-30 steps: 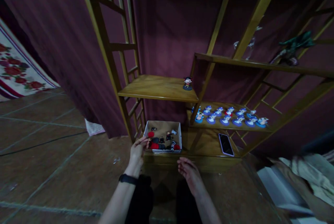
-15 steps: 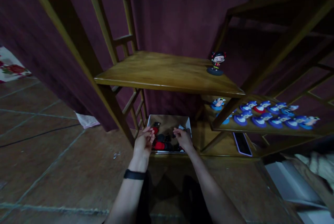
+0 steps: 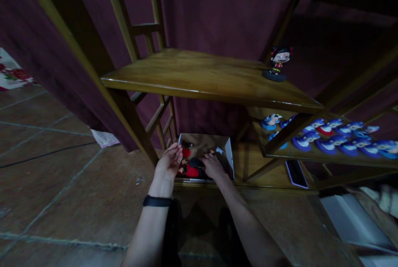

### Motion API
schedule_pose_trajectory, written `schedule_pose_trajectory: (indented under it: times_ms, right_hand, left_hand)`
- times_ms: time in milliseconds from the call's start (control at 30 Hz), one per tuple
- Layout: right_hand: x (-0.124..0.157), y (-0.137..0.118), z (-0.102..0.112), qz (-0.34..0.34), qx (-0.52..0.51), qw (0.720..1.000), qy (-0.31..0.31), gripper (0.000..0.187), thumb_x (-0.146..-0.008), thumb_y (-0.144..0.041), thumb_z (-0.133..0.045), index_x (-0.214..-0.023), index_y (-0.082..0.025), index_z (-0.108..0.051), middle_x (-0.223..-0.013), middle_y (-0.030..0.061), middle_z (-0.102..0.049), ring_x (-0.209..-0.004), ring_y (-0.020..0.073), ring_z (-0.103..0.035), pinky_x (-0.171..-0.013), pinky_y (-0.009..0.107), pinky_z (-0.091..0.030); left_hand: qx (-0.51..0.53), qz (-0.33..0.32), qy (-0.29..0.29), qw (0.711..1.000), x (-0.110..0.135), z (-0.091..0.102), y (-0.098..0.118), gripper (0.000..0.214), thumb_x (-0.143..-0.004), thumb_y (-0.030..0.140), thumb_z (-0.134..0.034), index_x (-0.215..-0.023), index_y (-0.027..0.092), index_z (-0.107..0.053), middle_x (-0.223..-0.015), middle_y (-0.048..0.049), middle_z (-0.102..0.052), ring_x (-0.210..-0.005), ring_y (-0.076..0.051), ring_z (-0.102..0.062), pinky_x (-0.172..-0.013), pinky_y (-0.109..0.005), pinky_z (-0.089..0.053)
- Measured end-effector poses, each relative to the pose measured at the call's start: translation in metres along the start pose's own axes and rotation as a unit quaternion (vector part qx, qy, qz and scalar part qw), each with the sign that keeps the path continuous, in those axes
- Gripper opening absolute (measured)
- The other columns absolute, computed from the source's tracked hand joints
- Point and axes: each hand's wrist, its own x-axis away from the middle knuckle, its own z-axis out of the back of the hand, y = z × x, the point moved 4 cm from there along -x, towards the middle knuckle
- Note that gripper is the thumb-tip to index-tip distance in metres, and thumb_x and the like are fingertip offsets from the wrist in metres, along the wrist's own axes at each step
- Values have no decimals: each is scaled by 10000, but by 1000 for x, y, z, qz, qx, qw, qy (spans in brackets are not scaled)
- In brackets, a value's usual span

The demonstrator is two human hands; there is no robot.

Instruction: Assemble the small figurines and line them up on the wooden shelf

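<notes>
A small open box point(image 3: 229, 155) sits on the lowest wooden board under the shelf, holding several red and black figurines point(image 3: 189, 168). My left hand point(image 3: 168, 166) rests on the box's near left corner, fingers curled over the rim beside a red figurine. My right hand point(image 3: 212, 166) reaches into the box among the figurines, fingers bent down; whatever they grip is hidden. A black band circles my left wrist.
A wooden shelf board point(image 3: 205, 78) hangs just above the box, with one black-haired figurine point(image 3: 277, 63) at its right end. A lower shelf on the right carries several blue figurines point(image 3: 329, 134). A phone point(image 3: 297, 173) lies below it. Tiled floor spreads left.
My head has moved closer and lower toward the shelf. My right hand went from open above my knee into the box. My left hand has stayed on the box's left corner.
</notes>
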Motion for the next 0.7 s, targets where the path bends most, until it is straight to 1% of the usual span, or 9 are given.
schedule_pose_trajectory:
  times_ms: [67,200,233,300,400,467,500,567,700]
  right_hand:
    - [0,6,3,-12,8,1000,9,438,-743,-59,-472,-1157,-193,-523,-1109,80,-546,-1098,190,-398,-952,301,-245]
    - [0,19,12,-80,13,996,49,440,-762,-61,-437,-1186,-169,-490,-1201,98,-494,-1140,217,-360,-945,339,-266]
    - [-1,18,13,-78,9,995,58,443,-765,-69,-440,-1194,-174,-484,-1230,93,-476,-1155,220,-347,-950,344,-265]
    - [-5,9,14,-32,-4,997,65,446,-770,-75,-443,-1199,-190,-484,-1273,72,-450,-1180,208,-326,-969,337,-254]
    - [-12,-15,5,76,-39,996,32,433,-782,-76,-443,-1185,-221,-503,-1249,38,-491,-1158,171,-366,-969,298,-263]
    - [-15,-25,-3,97,-60,994,1,434,-781,-82,-456,-1183,-238,-506,-1208,31,-531,-1121,162,-417,-952,281,-283]
    - [-17,-28,-6,91,-68,994,-10,438,-779,-85,-466,-1185,-245,-503,-1189,30,-544,-1100,161,-439,-941,275,-294]
    - [-18,-28,-10,58,-73,996,-14,431,-772,-101,-494,-1177,-249,-507,-1165,36,-554,-1076,168,-462,-922,273,-315]
    - [-14,-20,-6,-5,-64,998,20,338,-760,-168,-552,-1095,-208,-557,-1135,70,-548,-1088,194,-452,-899,285,-343]
  left_hand:
    - [-20,-16,-9,1000,-1,0,1,230,-665,34,-558,-842,174,-601,-740,-17,-644,-651,-76,-610,-615,-186,-468]
    - [-72,-64,-33,995,-1,0,4,236,-627,79,-609,-845,168,-617,-747,-21,-654,-653,-80,-608,-618,-191,-455]
    - [-82,-74,-35,993,-1,0,4,237,-618,87,-618,-842,165,-620,-744,-21,-655,-646,-79,-605,-611,-190,-450]
    - [-94,-93,-37,991,-1,0,5,238,-603,99,-632,-834,158,-623,-742,-23,-654,-643,-80,-599,-601,-187,-442]
    - [-110,-117,-40,986,1,-3,6,228,-597,129,-641,-823,153,-629,-750,-31,-652,-667,-97,-599,-589,-193,-440]
    - [-125,-124,-41,983,1,-5,5,224,-597,152,-645,-820,151,-634,-767,-42,-654,-690,-113,-602,-588,-202,-443]
    - [-134,-124,-42,982,2,-6,4,224,-597,163,-647,-820,151,-636,-778,-48,-655,-698,-118,-603,-590,-207,-445]
    - [-147,-118,-47,981,1,-8,3,230,-594,182,-655,-821,152,-636,-799,-56,-658,-711,-123,-604,-603,-214,-447]
    - [-168,-125,-54,976,-2,-7,1,232,-592,224,-665,-814,161,-631,-806,-50,-658,-722,-124,-600,-637,-227,-443]
